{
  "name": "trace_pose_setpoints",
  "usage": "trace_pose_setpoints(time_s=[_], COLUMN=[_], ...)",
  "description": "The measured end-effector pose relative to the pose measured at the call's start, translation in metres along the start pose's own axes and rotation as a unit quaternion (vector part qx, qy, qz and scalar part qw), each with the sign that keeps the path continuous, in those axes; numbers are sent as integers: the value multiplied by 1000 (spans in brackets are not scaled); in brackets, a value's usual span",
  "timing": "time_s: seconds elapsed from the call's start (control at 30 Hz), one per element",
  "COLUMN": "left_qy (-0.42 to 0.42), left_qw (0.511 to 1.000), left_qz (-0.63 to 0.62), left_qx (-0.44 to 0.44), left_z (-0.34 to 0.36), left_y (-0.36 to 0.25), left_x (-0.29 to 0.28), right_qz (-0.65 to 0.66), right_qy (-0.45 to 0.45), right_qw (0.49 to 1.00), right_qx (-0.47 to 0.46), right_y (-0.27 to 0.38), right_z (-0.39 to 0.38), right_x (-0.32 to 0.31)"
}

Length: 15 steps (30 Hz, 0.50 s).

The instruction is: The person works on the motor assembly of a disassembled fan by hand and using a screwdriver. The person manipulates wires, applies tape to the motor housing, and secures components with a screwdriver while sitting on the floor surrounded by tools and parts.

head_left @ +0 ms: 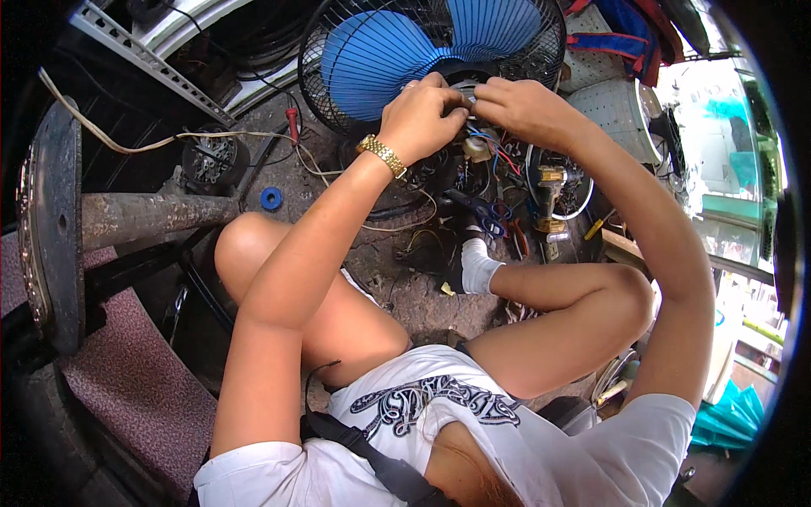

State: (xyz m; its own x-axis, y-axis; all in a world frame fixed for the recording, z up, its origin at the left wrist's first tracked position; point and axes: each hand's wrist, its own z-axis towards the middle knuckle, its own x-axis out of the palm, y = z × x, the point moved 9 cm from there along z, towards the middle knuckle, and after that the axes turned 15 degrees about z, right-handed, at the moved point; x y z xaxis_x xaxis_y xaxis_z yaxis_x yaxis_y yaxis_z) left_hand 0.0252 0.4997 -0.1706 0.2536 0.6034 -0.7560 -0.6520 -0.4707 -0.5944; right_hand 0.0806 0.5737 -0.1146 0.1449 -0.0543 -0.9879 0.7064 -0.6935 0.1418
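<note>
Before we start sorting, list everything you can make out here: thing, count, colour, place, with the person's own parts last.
Fan: 1, blue blades, black guard, top centre
Screwdriver: 1, red handle, left of fan
Cable: 1, beige, upper left
Tape roll: 1, blue, beyond left knee
Wires: several, red and blue, below hands
Cordless drill: 1, yellow and black, right of centre
Scissors: 1, navy, left of drill
Bag: 1, red and blue, upper right
Wristwatch: 1, gold, left wrist
T-shirt: 1, white, bottom
Left hand, right hand: 1 each, bare, before fan
Smaller clutter: too indistinct to list
</note>
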Motion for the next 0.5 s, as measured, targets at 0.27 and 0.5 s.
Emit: trace_pose_setpoints(time_s=[0.27,0.5], left_qy=[47,55], left_qw=[999,998], left_qz=[23,13], left_qx=[17,10], left_z=[3,2], left_y=[-3,0], left_x=[1,4], right_qz=[0,528], right_qy=[57,-107], right_qw=[994,626], right_qx=[-94,564], right_y=[-3,-51], right_z=[-4,-68], right_x=[-7,21])
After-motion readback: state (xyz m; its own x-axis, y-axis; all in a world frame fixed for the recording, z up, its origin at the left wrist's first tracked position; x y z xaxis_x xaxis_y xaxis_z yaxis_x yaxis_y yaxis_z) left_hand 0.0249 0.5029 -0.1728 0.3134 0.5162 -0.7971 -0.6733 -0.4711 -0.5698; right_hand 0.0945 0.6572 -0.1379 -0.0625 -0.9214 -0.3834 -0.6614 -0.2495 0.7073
